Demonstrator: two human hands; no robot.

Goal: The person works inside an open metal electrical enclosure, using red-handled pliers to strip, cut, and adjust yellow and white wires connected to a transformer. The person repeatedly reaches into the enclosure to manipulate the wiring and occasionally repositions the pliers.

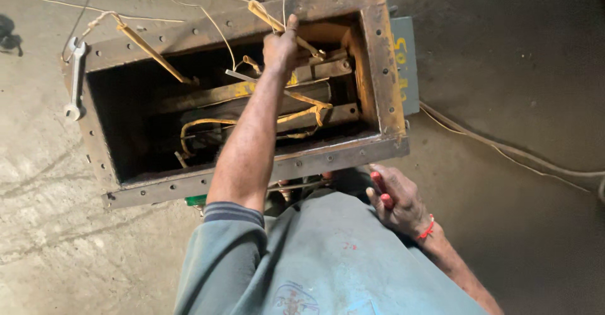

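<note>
A rusty open-topped steel tank (384,69) stands on the floor in front of me, with a dark metal core (296,94) and several yellow-sleeved leads (201,123) inside. My left hand (281,48) reaches across the opening to the far rim and is closed around one yellow-sleeved lead (262,11) together with a thin pale wire. My right hand (398,200), with a red thread at the wrist, hangs outside the tank's near right corner and grips a red-handled tool (380,188); the tool's working end is hidden.
A steel spanner (75,79) lies on the tank's left rim. A grey plate with yellow paint marks (404,63) is fixed to the tank's right side. Pale cables (504,151) run over the concrete floor at the right. Thin wires trail off beyond the far rim.
</note>
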